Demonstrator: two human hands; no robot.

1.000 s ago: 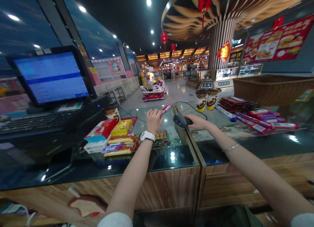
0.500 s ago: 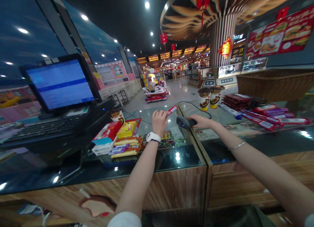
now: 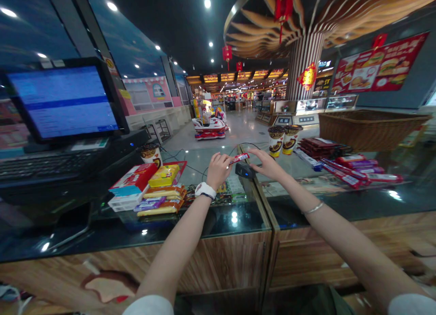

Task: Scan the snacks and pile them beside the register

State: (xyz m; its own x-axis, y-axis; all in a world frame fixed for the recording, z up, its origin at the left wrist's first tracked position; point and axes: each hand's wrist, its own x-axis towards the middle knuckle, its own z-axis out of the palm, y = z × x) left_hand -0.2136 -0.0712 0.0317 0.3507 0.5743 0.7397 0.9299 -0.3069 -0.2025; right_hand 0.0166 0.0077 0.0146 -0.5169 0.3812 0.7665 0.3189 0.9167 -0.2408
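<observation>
My left hand [image 3: 218, 170] is closed on the left part of a slim red wrapped candy bar [image 3: 240, 158], held above the glass counter. Just right of the bar's free end is my right hand [image 3: 269, 165], thumb and forefinger apart; whether they touch the wrapper is hard to make out. Below its thumb sits a dark barcode scanner [image 3: 244, 171] with a small blue light, close to the counter's seam. Left of my left wrist, a yellow packet [image 3: 164, 176] tops a pile of snack packs [image 3: 161, 201], beside a red and white box [image 3: 132, 178].
A monitor [image 3: 64, 101] and keyboard [image 3: 51, 169] stand at left, near a lidded cup [image 3: 151, 155]. On the right counter are two more cups [image 3: 276, 142], dark red packets [image 3: 320, 149], several candy bars [image 3: 347, 173] and a wicker basket [image 3: 371, 128]. A black cable runs behind my hands.
My right hand has loosened from the scanner's handle and risen, its fingers now by the candy bar's end. The bar has tilted flatter. The view has turned slightly right.
</observation>
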